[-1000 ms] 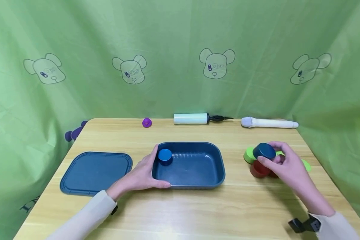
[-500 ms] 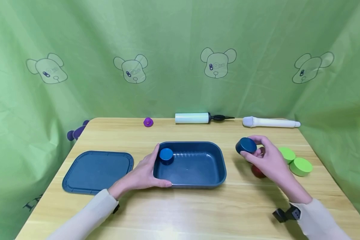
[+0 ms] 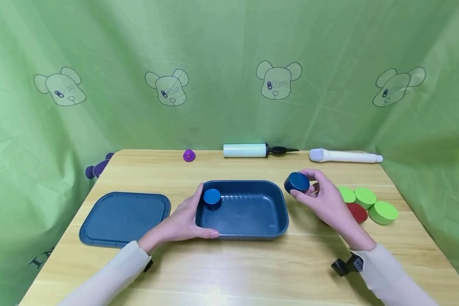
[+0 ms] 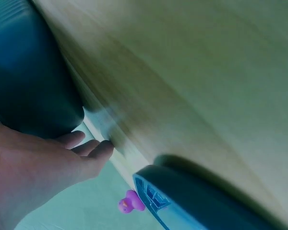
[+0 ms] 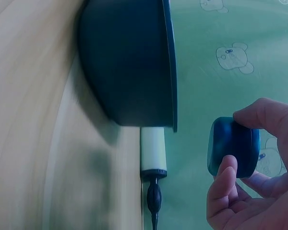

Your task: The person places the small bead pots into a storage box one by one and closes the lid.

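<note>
My right hand (image 3: 321, 195) pinches a short dark-blue cylinder (image 3: 297, 182) between thumb and fingers, held up beside the right rim of a blue rectangular container (image 3: 245, 234). In the right wrist view the cylinder (image 5: 230, 146) appears side-on, with the thumb on one side and fingertips on the other. My left hand (image 3: 179, 223) holds the container's left end, its thumb along the front wall and its fingers by the left side. Another blue cylinder (image 3: 212, 199) stands inside, in the back left corner.
Several green cylinders (image 3: 383, 212) and a red one (image 3: 356, 212) lie at the right, partly behind the right forearm. A blue lid (image 3: 126, 219) lies left. Along the back edge are a purple toy (image 3: 189, 156), a hand pump (image 3: 245, 150) and a white microphone-shaped object (image 3: 346, 156).
My right hand has carried the blue cylinder leftward from above the green and red cylinders to beside the container's right rim. The left hand has stayed at the container's left end.
</note>
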Demonstrator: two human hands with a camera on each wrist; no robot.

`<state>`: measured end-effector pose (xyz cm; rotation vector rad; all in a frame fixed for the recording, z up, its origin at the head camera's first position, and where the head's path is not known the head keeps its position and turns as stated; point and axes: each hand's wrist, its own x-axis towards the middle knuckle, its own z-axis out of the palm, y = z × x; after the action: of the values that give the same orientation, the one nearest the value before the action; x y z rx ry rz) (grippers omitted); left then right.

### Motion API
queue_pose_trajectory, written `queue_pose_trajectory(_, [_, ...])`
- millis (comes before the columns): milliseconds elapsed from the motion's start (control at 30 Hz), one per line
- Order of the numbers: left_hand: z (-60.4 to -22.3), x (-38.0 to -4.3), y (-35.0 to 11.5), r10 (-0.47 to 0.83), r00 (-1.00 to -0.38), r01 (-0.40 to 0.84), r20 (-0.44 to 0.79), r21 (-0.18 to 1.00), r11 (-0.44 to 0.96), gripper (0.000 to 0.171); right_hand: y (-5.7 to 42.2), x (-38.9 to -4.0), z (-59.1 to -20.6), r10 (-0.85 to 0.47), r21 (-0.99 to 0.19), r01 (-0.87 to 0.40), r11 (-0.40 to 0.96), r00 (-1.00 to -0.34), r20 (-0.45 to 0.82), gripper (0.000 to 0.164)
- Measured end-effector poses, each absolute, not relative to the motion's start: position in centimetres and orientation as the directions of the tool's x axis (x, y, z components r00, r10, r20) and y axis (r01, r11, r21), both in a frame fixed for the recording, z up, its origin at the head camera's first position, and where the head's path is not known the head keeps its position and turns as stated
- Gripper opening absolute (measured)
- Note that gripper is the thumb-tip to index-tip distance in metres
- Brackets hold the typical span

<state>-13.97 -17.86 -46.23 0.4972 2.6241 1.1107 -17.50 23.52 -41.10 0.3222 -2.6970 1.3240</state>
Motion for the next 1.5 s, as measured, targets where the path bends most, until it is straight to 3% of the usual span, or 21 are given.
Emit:
queue_pose_trajectory(633, [-46.5, -14.1, -17.8, 0.398, -0.914, 0.216, -0.083, 0.73, 0.648, 0.145, 18.2, -19.1, -41.5, -0.254, -0.809, -0.297, 0.507, -0.949, 0.189, 0.059])
queue_pose_trajectory(1500, [-46.4, -14.0, -17.7, 0.406, -0.91, 0.207, -0.09, 0.747, 0.631, 0.146, 13.1, -19.8, -42.6, -0.372, -0.718, -0.345, 0.605, -0.919, 0.128, 0.058])
